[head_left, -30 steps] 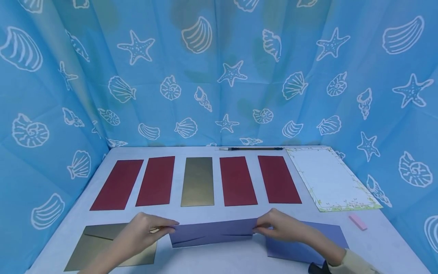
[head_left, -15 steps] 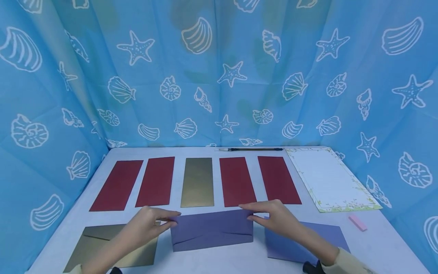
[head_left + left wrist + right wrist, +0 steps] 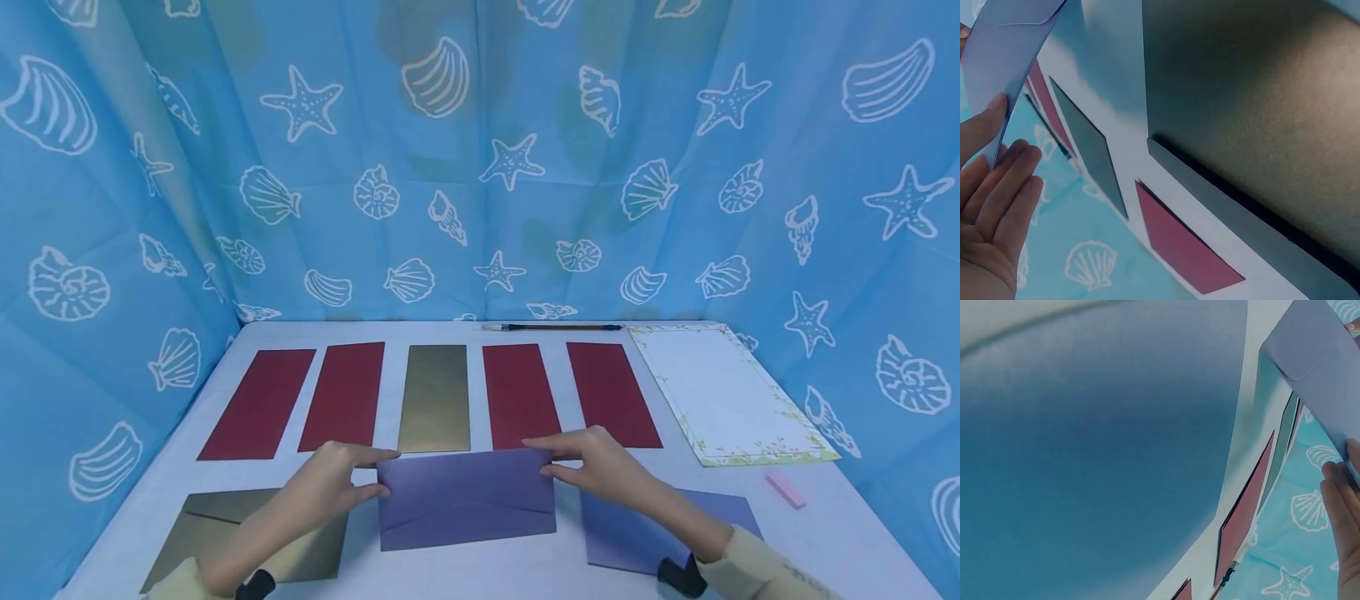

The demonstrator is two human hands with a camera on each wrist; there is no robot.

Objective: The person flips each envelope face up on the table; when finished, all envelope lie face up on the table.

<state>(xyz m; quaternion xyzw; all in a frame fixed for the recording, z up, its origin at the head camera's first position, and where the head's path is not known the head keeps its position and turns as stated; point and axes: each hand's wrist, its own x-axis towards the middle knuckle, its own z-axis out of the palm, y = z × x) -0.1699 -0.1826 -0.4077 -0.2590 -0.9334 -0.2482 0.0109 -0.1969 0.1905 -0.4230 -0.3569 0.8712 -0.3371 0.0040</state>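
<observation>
A purple envelope (image 3: 467,496) is held up between both hands over the near middle of the table, its flap line running along the lower part. My left hand (image 3: 322,492) pinches its upper left corner between thumb and fingers. At the upper right corner my right hand (image 3: 603,468) has thumb and fingers on the edge. In the left wrist view, the left thumb presses the front of the envelope (image 3: 1013,56) and the fingers lie behind it. A second purple envelope (image 3: 637,533) lies flat under the right forearm; a gold envelope (image 3: 300,554) lies under the left one.
A row across the table has red envelopes (image 3: 258,404) on both sides of a gold envelope (image 3: 435,398). A brush (image 3: 558,327) lies along the back edge. At right are a flower-bordered paper sheet (image 3: 731,392) and a pink eraser-like block (image 3: 786,490). Blue shell-print curtains (image 3: 480,158) surround the table.
The held envelope has risen and tilted up, so more of its face shows. Both hands have moved a little farther up and away with it; the right fingers have straightened along its top edge.
</observation>
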